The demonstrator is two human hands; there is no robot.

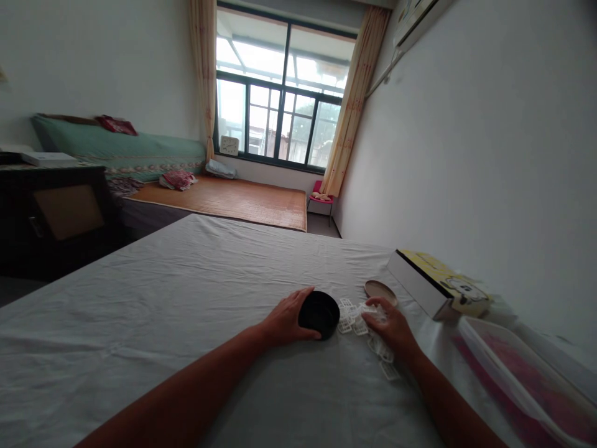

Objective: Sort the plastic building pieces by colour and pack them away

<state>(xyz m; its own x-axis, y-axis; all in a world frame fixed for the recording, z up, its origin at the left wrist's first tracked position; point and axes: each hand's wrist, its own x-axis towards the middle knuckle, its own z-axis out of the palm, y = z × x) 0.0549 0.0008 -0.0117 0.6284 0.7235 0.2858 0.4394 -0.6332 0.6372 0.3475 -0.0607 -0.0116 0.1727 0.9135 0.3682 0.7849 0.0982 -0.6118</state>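
A small round black container [319,314] stands on the white sheet [186,298] in front of me. My left hand [286,320] curls round its left side and grips it. Just to the right lies a pile of small white plastic clips [357,320], some trailing toward me. My right hand [392,326] rests on that pile with its fingers closed over some of the clips. A flat brown round lid [380,290] lies just beyond the right hand.
A long yellow and white box [436,286] lies at the right by the wall. A clear plastic box with red contents [527,379] sits nearer right. Beyond the sheet are a wooden platform bed, a dark cabinet [51,218], a window and a pink stool [321,199].
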